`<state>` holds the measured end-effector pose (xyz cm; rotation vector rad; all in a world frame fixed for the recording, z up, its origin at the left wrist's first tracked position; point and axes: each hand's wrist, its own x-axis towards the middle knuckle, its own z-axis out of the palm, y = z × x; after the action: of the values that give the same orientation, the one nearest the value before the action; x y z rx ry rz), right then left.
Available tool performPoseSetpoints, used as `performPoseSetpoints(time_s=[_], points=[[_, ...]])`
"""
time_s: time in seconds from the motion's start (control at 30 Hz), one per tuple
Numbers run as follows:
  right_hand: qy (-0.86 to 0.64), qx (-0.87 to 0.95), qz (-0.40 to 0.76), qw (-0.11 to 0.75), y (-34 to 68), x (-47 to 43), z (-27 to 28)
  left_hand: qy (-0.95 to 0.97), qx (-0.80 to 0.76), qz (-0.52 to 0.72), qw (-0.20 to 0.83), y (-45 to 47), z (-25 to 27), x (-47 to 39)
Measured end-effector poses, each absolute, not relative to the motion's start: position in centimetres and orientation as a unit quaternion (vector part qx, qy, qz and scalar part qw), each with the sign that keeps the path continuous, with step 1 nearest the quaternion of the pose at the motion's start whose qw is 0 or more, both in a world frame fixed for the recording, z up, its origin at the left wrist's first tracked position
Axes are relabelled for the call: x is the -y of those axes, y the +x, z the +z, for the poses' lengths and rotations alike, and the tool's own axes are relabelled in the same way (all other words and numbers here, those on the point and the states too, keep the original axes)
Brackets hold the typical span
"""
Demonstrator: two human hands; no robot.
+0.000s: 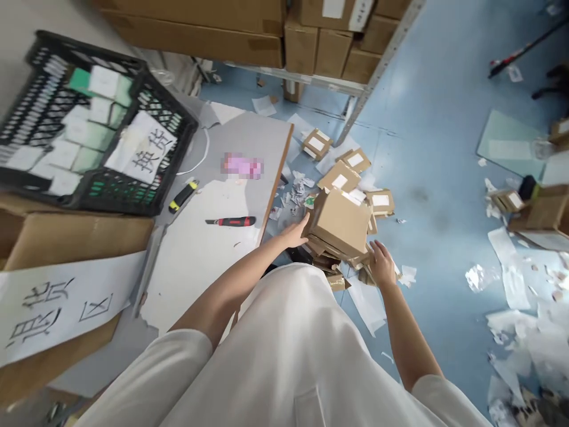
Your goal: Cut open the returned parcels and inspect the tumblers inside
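Head view: both hands (340, 249) clasping stacked cardboard boxes (338, 224), arms outstretched.

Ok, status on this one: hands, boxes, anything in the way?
Left hand and right hand both on the stack of cardboard boxes. Stack tilted, above the blue floor. Loose boxes and paper scraps around it.

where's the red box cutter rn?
In the head view, the red box cutter lies flat on the grey table near its right edge, right of the yellow-black cutter and just left of the left hand.
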<state>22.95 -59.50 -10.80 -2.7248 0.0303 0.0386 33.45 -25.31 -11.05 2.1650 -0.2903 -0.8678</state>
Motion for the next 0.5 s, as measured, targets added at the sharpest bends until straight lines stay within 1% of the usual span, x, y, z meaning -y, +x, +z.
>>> performPoseSetpoints(time_s=[0.17,0.27,0.33,0.4,0.5], points=[[-0.956,0.142,0.082,0.245,28.1,52.8,-10.8,0.843,-0.026,-0.252,0.474,29.0,-8.8,18.6],[-0.916,0.283,0.114,0.26,33.7,46.4,-10.7,0.83,-0.151,-0.14,0.519,24.7,-6.6,14.7],[-0.874,0.39,0.133,0.257,37.3,41.1,-10.3,0.814,-0.24,-0.054,0.526,20.7,-5.1,12.7],[-0.825,0.485,0.147,0.25,40.0,34.8,-9.7,0.791,-0.344,0.042,0.504,15.7,-3.9,11.6],[-0.745,0.599,0.185,0.228,40.6,23.4,-8.2,0.713,-0.54,0.218,0.391,7.3,-2.8,12.2]])
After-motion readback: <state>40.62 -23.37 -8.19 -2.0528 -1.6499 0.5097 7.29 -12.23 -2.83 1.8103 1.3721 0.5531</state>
